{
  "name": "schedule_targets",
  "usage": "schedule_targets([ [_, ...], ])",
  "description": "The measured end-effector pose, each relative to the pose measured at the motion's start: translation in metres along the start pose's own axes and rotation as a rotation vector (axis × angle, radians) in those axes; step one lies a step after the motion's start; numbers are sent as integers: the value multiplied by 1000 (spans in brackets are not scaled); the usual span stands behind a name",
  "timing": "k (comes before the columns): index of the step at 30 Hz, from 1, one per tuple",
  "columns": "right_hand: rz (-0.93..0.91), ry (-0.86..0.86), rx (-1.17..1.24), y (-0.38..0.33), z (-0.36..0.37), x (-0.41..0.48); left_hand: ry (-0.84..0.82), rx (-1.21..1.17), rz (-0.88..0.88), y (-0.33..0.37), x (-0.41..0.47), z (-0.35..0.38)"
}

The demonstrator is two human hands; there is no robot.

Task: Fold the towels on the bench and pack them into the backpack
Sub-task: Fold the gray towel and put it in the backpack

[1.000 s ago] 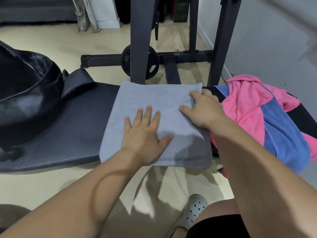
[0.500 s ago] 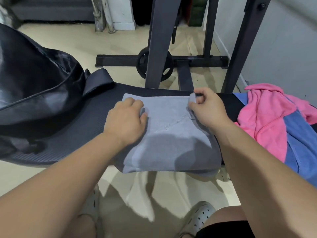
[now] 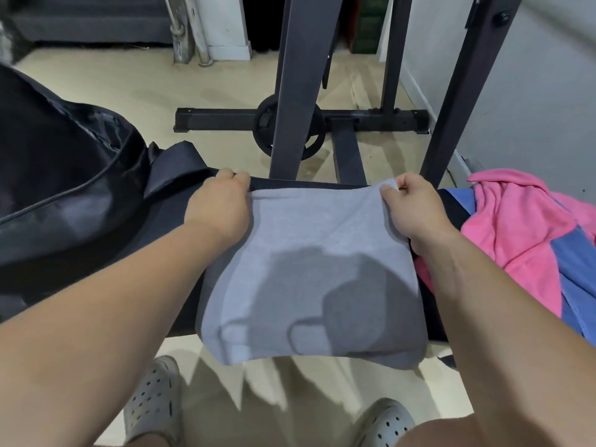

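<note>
A black weight plate (image 3: 265,130) sits low behind a dark upright (image 3: 296,75), against the base crossbar (image 3: 219,119) on the tan floor (image 3: 129,82). Metal pipes (image 3: 180,30) stand at the back. Two pale perforated clogs (image 3: 151,404) show at the bottom edge.

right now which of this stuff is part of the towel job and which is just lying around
Job: grey towel held by left hand and right hand, pink towel, blue towel, bench, backpack.
Lying about: weight plate, rack frame.

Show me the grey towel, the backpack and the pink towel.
grey towel (image 3: 309,246): head view, its flat middle.
backpack (image 3: 48,162): head view, its black side.
pink towel (image 3: 516,227): head view, its crumpled middle.
</note>
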State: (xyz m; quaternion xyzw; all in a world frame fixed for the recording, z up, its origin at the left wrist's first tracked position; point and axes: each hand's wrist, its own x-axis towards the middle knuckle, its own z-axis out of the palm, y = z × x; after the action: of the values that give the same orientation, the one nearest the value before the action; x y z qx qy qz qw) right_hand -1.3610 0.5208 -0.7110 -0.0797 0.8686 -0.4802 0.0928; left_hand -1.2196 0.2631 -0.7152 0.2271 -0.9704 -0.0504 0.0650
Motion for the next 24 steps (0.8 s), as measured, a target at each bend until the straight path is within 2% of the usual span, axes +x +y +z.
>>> schedule_targets([
  [4, -61, 34, -132, 5, 4, 8, 99, 48, 17, -11, 12, 3],
  [9, -146, 84, -273, 6, 11, 10, 65, 27, -30, -13, 17, 10],
  [12, -272, 98, -633, 3, 16, 9, 9, 51, -18, -11, 18, 12],
  [15, -357, -50, -847, -1, 19, 8, -4, 49, 15, -8, 19, 13],
  [18, -356, -58, -904, 0, 22, 10, -10, 19, 46, -4, 19, 10],
  [24, -262, -45, -856, -2, 16, 13, -60, 76, 79, 1, 27, -6],
])
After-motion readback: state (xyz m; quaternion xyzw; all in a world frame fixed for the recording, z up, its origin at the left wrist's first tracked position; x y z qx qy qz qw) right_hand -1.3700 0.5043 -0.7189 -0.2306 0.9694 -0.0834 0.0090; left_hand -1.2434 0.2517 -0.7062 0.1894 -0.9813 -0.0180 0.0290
